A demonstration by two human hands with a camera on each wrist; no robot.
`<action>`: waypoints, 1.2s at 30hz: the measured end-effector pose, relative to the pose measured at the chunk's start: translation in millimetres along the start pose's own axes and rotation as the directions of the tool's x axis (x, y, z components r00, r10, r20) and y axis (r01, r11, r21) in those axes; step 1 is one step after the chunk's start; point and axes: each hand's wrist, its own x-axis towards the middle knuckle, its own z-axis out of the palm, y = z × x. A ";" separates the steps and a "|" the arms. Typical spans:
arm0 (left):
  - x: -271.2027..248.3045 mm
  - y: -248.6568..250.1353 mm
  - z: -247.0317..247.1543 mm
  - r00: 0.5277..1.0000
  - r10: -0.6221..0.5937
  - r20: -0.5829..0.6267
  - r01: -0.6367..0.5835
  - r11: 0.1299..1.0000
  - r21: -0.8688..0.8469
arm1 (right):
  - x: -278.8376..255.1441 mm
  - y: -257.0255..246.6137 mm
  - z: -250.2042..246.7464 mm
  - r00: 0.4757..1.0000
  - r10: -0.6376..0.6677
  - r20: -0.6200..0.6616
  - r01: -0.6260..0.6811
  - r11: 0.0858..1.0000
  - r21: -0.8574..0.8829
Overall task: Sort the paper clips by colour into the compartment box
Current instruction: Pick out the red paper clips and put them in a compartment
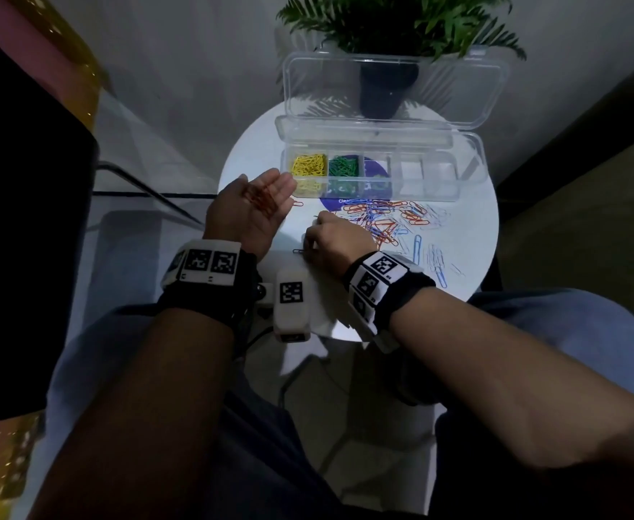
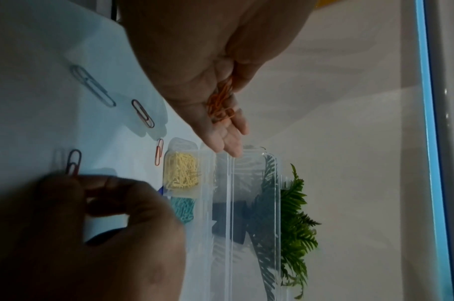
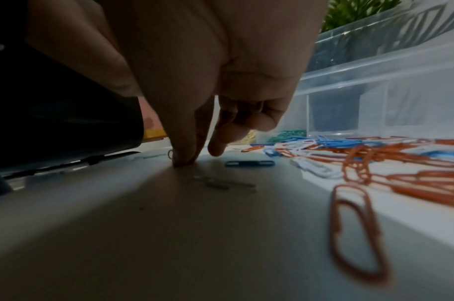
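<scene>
A lone orange paper clip [image 3: 357, 234] lies flat on the round white table [image 1: 472, 234] just in front of the right wrist camera, beside a loose heap of orange, blue and white clips [image 1: 386, 219]. The right hand [image 1: 336, 242] is down on the tabletop at the near edge of that heap, thumb and forefinger tips [image 3: 184, 156] pressed together on the surface; a small clip end shows at the tips, but whether it is actually pinched cannot be told, as the view is dim. The left hand [image 1: 255, 208] hovers palm up with fingers loosely extended, cradling a small bunch of orange clips [image 2: 220, 106] in the palm, just beside the left end of the clear compartment box [image 1: 439, 193]. The box stands at the far side of the table with its lid [image 1: 394, 88] raised. Yellow clips [image 1: 308, 167] fill the 1st compartment from the left and green clips [image 1: 343, 167] the 2nd. A potted fern [image 1: 394, 28] stands behind the lid.
</scene>
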 end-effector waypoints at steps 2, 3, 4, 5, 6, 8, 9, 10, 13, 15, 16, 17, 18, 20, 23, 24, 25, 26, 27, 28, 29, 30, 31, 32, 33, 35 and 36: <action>1.0 4.9 -3.0 1.000 0.027 -0.011 -0.028 0.999 -0.034 | 2.8 1.4 1.9 1.000 0.022 0.013 -0.022 0.999 0.027; 1.5 7.2 -5.2 0.999 0.037 -0.005 -0.037 0.998 -0.059 | 3.9 2.4 1.5 1.000 0.022 0.005 -0.022 0.999 0.050; 1.9 9.4 -7.5 0.999 0.042 0.011 -0.041 0.995 -0.087 | 5.5 3.7 -0.3 1.000 0.014 -0.024 -0.012 0.997 0.073; 2.0 10.8 -9.6 0.999 0.045 0.023 -0.042 0.993 -0.110 | 7.9 4.5 -3.7 0.997 0.002 -0.074 0.004 0.996 0.090; 1.8 11.7 -11.5 0.999 0.044 0.019 -0.041 0.992 -0.120 | 11.7 4.7 -7.8 0.992 -0.012 -0.127 0.024 0.995 0.099; 1.5 11.4 -13.0 0.999 0.040 -0.007 -0.040 0.995 -0.095 | 21.4 2.5 -16.5 0.981 -0.055 -0.187 0.074 0.993 0.094; 1.5 11.1 -13.0 0.999 0.039 -0.021 -0.041 0.997 -0.065 | 26.5 0.0 -19.8 0.979 -0.083 -0.187 0.099 0.992 0.082; 1.8 10.9 -12.4 0.999 0.039 -0.032 -0.040 0.998 -0.038 | 31.4 -3.0 -22.0 0.979 -0.106 -0.176 0.119 0.991 0.065; 5.1 10.6 -12.3 0.998 0.031 -0.046 -0.031 0.999 -0.007 | 44.1 -9.8 -21.5 0.985 -0.137 -0.103 0.136 0.991 -0.022; 5.9 10.4 -11.6 0.998 0.026 -0.050 -0.025 1.000 0.016 | 48.9 -11.1 -18.8 0.987 -0.132 -0.087 0.125 0.989 -0.073; 6.2 9.7 -11.1 0.998 0.024 -0.053 -0.023 0.999 0.029 | 50.3 -11.0 -17.6 0.987 -0.129 -0.093 0.121 0.989 -0.085; 5.8 9.2 -10.3 0.998 0.022 -0.059 -0.020 0.999 0.036 | 50.8 -10.6 -16.5 0.986 -0.128 -0.104 0.119 0.989 -0.091; 5.2 8.9 -9.4 0.998 0.021 -0.065 -0.019 0.999 0.039 | 50.0 -10.2 -15.9 0.986 -0.124 -0.114 0.113 0.989 -0.094; 5.2 8.2 -8.7 0.997 0.019 -0.070 -0.016 0.999 0.041 | 47.2 -8.7 -16.2 0.987 -0.105 -0.125 0.094 0.991 -0.093; 7.6 7.1 -11.7 0.997 0.005 -0.071 -0.002 0.999 0.038 | 39.1 -5.0 -17.9 0.992 -0.087 -0.095 0.084 0.996 -0.036; 8.1 6.6 -12.8 0.997 0.000 -0.073 0.003 0.999 0.034 | 36.2 -3.1 -17.6 0.994 -0.076 -0.073 0.076 0.997 -0.008; 7.7 6.1 -13.1 0.997 -0.004 -0.081 0.006 1.000 0.031 | 33.1 -0.5 -17.4 0.996 -0.057 -0.064 0.059 0.998 0.034; 7.3 5.0 -13.1 0.995 -0.005 -0.095 0.007 1.000 0.029 | 29.3 2.0 -18.0 0.996 -0.030 -0.080 0.039 0.993 0.110; 6.4 3.8 -12.5 0.994 -0.010 -0.110 0.013 0.999 0.032 | 25.0 3.0 -20.4 0.992 0.003 -0.126 0.025 0.976 0.214; 6.9 2.4 -12.9 0.993 -0.016 -0.121 0.020 0.999 0.038 | 20.9 1.8 -24.6 0.980 0.022 -0.199 0.043 0.947 0.317; 5.6 1.3 -11.9 0.992 -0.021 -0.127 0.026 0.999 0.039 | 17.7 -1.6 -30.3 0.963 0.027 -0.270 0.086 0.913 0.399; 5.5 0.0 -11.4 0.990 -0.029 -0.135 0.034 0.999 0.033 | 15.0 -6.8 -37.0 0.949 0.020 -0.314 0.132 0.880 0.457; 3.4 -1.0 -10.3 0.990 -0.038 -0.137 0.040 0.999 0.008 | 13.0 -14.6 -44.0 0.945 -0.004 -0.328 0.173 0.856 0.488; 0.8 -2.2 -9.0 0.991 -0.048 -0.128 0.045 0.999 -0.028 | 11.4 -23.1 -50.1 0.944 -0.040 -0.328 0.209 0.842 0.498; -2.4 -3.4 -7.2 0.993 -0.047 -0.105 0.041 0.997 -0.062 | 10.6 -31.6 -54.9 0.941 -0.082 -0.328 0.243 0.839 0.487; -7.8 -3.7 -2.9 0.999 -0.009 -0.043 0.005 0.996 -0.086 | 12.1 -44.0 -61.1 0.934 -0.173 -0.312 0.290 0.878 0.380; -9.0 -3.8 -2.2 1.000 0.012 -0.015 -0.013 0.996 -0.083 | 12.4 -48.1 -63.1 0.933 -0.213 -0.289 0.301 0.902 0.309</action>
